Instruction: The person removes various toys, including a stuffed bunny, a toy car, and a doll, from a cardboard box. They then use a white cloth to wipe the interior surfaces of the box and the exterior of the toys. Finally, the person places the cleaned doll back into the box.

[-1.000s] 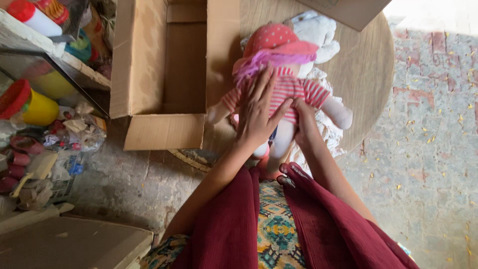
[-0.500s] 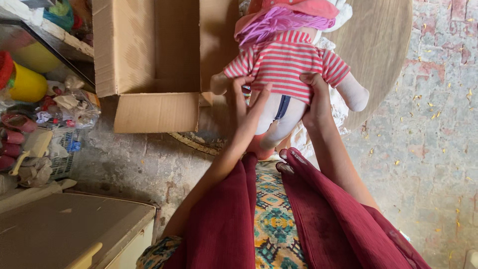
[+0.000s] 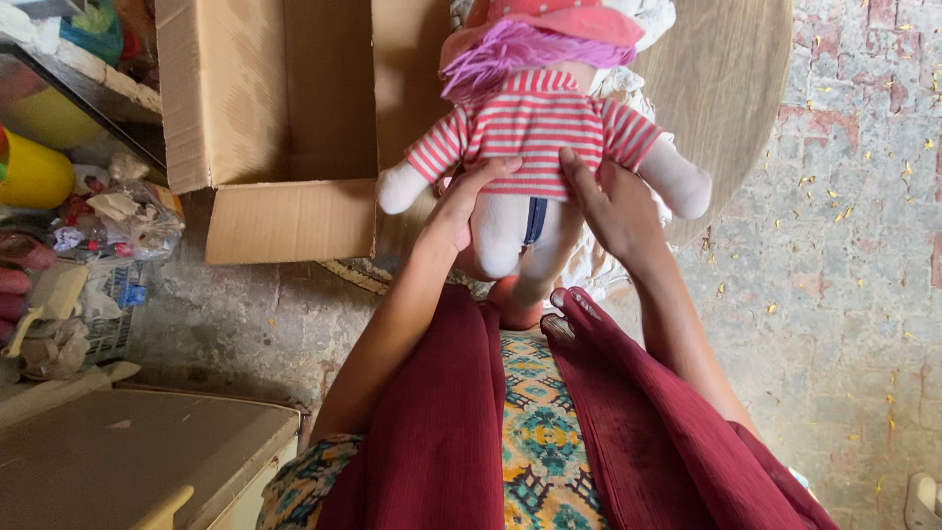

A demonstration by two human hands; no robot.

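A soft doll (image 3: 535, 128) with a red-and-white striped shirt, purple hair and a pink hat is held up in front of me above a round wooden table (image 3: 726, 88). My left hand (image 3: 461, 201) grips the doll's waist from the left, fingers over its belly. My right hand (image 3: 613, 206) grips it from the right. The doll's white legs hang down between my hands, and a blue strip shows between them.
An open cardboard box (image 3: 275, 128) lies on the table's left side. Cluttered shelves with a yellow container (image 3: 34, 167) and a bag of oddments (image 3: 118, 211) stand at the left. A beige cabinet (image 3: 128, 461) is at lower left. White cloth lies behind the doll.
The doll, lying on the table under my hands a second ago, is now lifted and held upright by both hands, nearer to me.
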